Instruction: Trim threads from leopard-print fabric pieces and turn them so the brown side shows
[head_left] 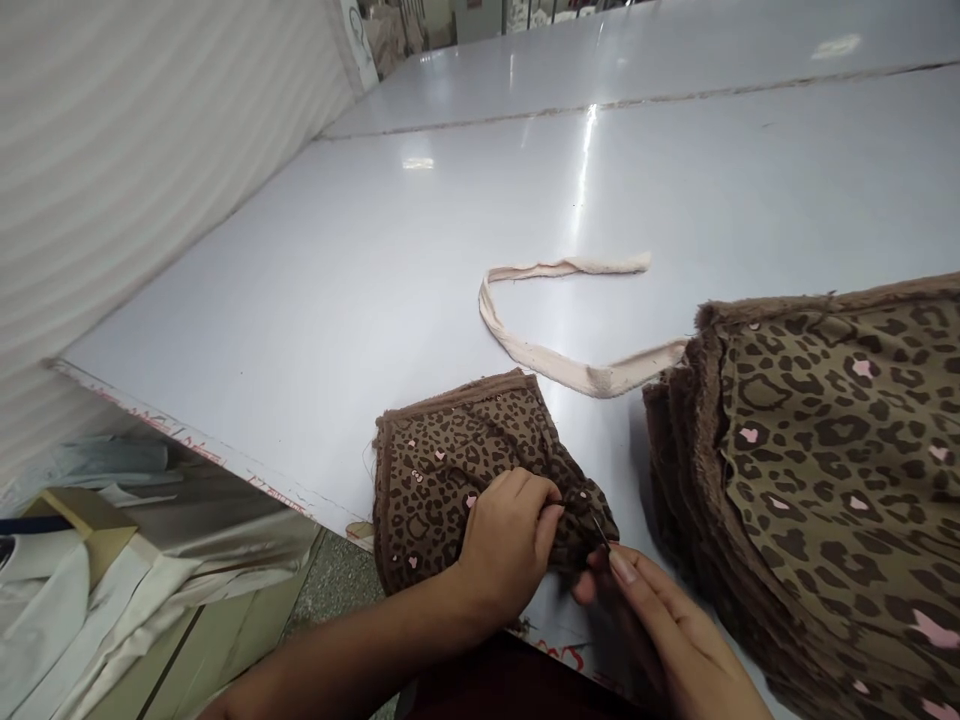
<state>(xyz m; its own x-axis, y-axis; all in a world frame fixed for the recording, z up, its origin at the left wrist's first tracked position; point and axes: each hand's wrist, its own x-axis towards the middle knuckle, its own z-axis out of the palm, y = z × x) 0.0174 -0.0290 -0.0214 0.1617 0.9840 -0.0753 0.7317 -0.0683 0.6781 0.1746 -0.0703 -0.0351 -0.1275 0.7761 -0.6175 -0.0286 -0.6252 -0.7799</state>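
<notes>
A folded leopard-print fabric piece (427,480) with brown plush edges and small pink marks lies near the front edge of the table. My left hand (514,535) rests on it, fingers curled and pinching a gathered fold at its right side. Close by, my right hand (667,610) is closed on a thin, dark, pointed metal tool (602,532), whose tip meets the bunched cloth. Most of that tool is hidden by my fingers, so its exact kind is unclear.
A thick stack of similar leopard-print pieces (825,450) stands at the right. Behind the folded piece, a cream fabric strip (540,365) curves over the white table (300,270). White quilted material (150,130) rises at the left; pale cloths (97,600) lie below the table edge.
</notes>
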